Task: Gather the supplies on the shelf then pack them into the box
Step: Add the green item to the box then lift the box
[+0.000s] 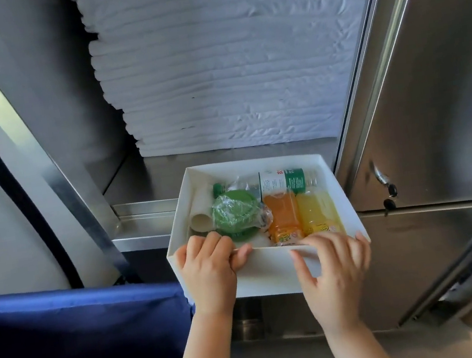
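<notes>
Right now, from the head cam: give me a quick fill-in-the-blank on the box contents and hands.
1. Both hands grip the near edge of the white ____.
2. The orange bottle lies directly beside the ____ bottle.
3. The plastic-wrapped lids are ____ in colour.
4. Behind the box stands a stack of white ____ on the steel shelf.

Missing: box; yellow; green; paper

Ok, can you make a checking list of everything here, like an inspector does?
Surface: steel shelf ledge, box partly overhanging it.
Job's things: white cardboard box holding an orange juice bottle, yellow juice bottle, clear green-label water bottle, wrapped green lid, paper cup.
Clutter: stacked white sheets behind.
Grippers: left hand and right hand grip the box's near wall.
Cables: nothing seen.
Surroundings: steel cabinet door, blue fabric.
</notes>
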`<state>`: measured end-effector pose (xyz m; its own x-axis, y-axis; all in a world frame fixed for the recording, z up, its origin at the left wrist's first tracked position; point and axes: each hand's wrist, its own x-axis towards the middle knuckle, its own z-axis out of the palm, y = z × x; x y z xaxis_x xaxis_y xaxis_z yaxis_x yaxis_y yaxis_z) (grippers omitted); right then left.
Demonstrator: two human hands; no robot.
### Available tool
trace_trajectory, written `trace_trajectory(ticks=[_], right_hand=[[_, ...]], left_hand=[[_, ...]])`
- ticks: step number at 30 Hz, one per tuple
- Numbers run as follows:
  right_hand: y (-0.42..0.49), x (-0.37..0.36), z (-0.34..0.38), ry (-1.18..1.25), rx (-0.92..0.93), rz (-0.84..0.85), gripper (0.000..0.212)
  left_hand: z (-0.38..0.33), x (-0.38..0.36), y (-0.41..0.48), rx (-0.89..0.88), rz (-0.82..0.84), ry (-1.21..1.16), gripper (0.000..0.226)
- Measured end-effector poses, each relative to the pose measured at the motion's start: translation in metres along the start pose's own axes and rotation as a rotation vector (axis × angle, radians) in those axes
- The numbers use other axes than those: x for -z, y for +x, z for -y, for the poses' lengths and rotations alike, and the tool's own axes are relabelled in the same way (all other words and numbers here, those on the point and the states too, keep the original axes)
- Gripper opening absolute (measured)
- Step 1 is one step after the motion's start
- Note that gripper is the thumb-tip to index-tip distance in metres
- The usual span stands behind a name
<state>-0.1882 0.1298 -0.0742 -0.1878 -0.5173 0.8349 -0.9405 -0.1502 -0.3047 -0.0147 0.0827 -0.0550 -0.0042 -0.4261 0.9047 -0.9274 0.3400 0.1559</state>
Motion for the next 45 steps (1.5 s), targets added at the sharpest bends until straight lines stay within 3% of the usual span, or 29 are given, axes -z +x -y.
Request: trace_trajectory(ticks=[5, 8, 14, 17, 20, 24, 31, 34, 45], right_hand=[[0.007, -0.031, 0.004, 0.003, -0.092, -0.297, 0.035], [0.007, -0.037, 0.004, -0.017, -0.119, -0.378, 0.04], [0.009, -0.037, 0.004, -0.06, -0.077, -0.399, 0.046], [0.006, -0.037, 0.005, -0.073, -0.077, -0.411, 0.052], [0.009, -0.034, 0.004, -0.088, -0.049, -0.401, 0.051], [0.024, -0.027, -0.006, -0.086, 0.028, -0.355, 0.051], [0.022, -0.023, -0.007, -0.082, 0.005, -0.353, 0.045], [0.018, -0.02, -0.011, -0.098, 0.033, -0.314, 0.052], [0.046, -0.015, 0.004, -0.016, -0.016, -0.4, 0.048]], left_hand=[[0.005, -0.005, -0.002, -0.027, -0.046, -0.017, 0.055], [0.005, -0.005, -0.004, -0.028, -0.047, -0.059, 0.055], [0.018, 0.0, -0.019, -0.038, -0.042, -0.09, 0.03], [0.018, -0.005, -0.028, -0.048, -0.041, -0.066, 0.037], [0.013, -0.014, -0.018, -0.01, -0.157, 0.009, 0.054], [0.007, -0.017, -0.004, 0.059, -0.234, 0.008, 0.047], [0.003, -0.014, 0.003, 0.071, -0.191, -0.044, 0.043], [0.003, -0.015, 0.001, 0.061, -0.189, -0.048, 0.043], [0.007, -0.008, 0.016, 0.054, -0.211, -0.133, 0.045]])
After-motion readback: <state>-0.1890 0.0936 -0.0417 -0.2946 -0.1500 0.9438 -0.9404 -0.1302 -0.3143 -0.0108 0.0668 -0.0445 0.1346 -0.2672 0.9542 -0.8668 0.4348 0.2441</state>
